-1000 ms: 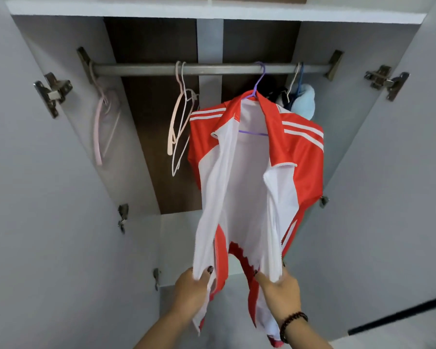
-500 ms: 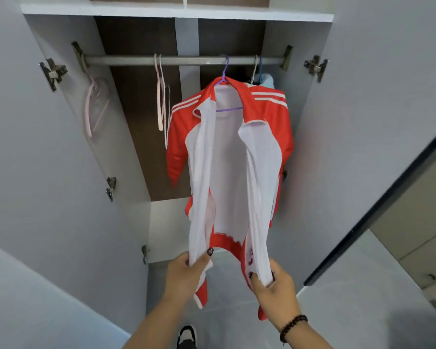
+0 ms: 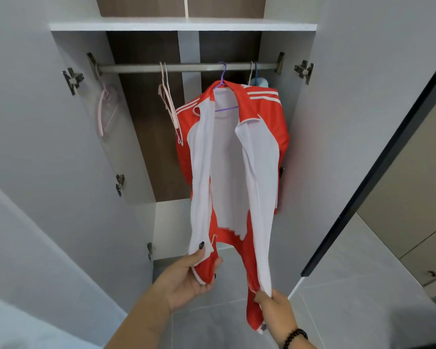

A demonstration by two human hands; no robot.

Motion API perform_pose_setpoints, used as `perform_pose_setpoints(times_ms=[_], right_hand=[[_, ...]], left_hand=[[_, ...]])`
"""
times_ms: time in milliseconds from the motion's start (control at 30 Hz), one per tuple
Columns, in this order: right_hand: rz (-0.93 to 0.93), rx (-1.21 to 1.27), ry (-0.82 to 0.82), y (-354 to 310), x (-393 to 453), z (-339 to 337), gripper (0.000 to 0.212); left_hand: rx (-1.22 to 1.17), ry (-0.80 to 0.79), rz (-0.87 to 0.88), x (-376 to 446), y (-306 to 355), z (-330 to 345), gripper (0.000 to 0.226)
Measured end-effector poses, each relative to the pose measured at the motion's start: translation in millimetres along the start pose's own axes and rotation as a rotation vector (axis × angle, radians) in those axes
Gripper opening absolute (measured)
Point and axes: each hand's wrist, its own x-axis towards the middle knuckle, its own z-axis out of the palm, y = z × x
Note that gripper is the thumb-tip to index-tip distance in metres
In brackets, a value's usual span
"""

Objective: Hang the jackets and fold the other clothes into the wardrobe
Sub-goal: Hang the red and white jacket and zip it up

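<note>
While it hangs from a purple hanger (image 3: 223, 79) on the wardrobe rail (image 3: 186, 68), the red jacket (image 3: 262, 127) is spread open at the front, so its white lining faces the camera. White stripes run along both shoulders, and a small scalloped white trim edges the two front panels. Up and to the left of the left hand (image 3: 186, 278), pale pink empty hangers (image 3: 168, 102) dangle from the same rail, one more by the left wall. The left hand pinches the lower end of the jacket's left front panel, thumb pressed on the white lining and fingers curled beneath the red hem, which bunches in the palm. Between the two grips the red back hem sags in a shallow curve. To the right and lower, the right hand (image 3: 275, 308) clamps the bottom edge of the other front panel between thumb and fingers; a red fold of cloth hangs just beside and below that grip. A dark beaded bracelet (image 3: 293, 336) circles that wrist. Above the right grip, behind the jacket's shoulder, a light blue garment (image 3: 263, 83) hangs at the rail's right end.
</note>
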Motion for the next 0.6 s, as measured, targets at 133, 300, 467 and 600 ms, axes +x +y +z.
perform_pose_setpoints(times_ms=[133, 300, 467, 600], right_hand=[[0.274, 0.248, -0.247, -15, -9, 7, 0.011], [0.462, 0.358, -0.417, -29, -21, 12, 0.004], [0.473, 0.622, -0.361, -53, -31, 31, 0.029], [0.354, 0.715, -0.317, -72, -41, 44, 0.023]], left_hand=[[-0.051, -0.052, -0.017, -8, 7, 4, 0.053], [0.014, 0.107, 0.210, -10, 6, 0, 0.041], [0.051, 0.199, 0.400, -22, 18, -6, 0.029], [0.219, 0.144, 0.440, -32, 25, 1, 0.024]])
